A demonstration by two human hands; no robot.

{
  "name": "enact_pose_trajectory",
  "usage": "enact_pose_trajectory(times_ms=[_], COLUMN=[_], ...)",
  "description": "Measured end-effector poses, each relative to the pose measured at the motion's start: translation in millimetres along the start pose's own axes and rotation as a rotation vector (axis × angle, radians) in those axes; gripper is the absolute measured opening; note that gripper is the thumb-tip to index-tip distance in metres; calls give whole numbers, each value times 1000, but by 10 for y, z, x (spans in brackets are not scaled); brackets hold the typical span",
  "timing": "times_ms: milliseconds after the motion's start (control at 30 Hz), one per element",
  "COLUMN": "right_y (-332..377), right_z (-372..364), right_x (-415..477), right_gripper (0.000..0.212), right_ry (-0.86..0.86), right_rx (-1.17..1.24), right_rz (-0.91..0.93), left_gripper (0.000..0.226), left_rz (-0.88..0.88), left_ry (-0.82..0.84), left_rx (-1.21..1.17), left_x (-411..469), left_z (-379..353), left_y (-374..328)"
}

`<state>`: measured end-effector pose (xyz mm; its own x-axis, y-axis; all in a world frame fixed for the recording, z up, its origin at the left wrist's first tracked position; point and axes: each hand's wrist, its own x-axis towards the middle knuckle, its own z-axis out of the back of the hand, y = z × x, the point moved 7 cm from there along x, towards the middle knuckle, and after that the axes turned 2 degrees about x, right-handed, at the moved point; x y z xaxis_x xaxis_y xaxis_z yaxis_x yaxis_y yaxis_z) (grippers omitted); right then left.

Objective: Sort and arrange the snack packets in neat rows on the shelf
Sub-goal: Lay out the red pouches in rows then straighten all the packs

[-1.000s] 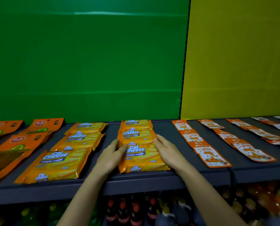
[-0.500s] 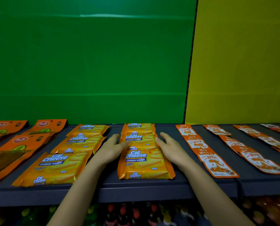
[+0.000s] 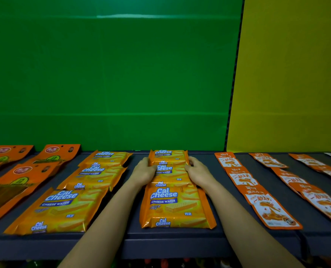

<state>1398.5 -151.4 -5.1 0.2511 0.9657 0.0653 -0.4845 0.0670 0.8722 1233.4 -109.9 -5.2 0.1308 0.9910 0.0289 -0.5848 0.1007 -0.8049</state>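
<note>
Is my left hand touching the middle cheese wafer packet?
Touching. The head view shows the left hand pressed against the left edge of the middle packet, no gap.

We see the orange pouch at 9 o'clock cut by the frame edge. Bottles at 6 o'clock are blurred beneath the shelf.

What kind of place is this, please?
Probably a shop, or a mock-up of one: a dark shelf carries rows of identical wafer packets and sachets. The plain green backdrop suggests a staged set.
</note>
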Motion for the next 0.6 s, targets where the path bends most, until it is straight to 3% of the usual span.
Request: enact_pose_trajectory(times_ms=[467, 600], right_y=[-10, 36], right_z=[48, 160], right_x=[11, -54], right_gripper=[33, 37], right_ry=[-29, -119], right_rx=[-35, -69], right_rz=[40, 79], left_gripper=[39, 36], left_rz=[-128, -190], left_ry=[-55, -164], left_rx=[94, 130], left_x=[-63, -145], left_z=[7, 119], left_y=[-80, -171])
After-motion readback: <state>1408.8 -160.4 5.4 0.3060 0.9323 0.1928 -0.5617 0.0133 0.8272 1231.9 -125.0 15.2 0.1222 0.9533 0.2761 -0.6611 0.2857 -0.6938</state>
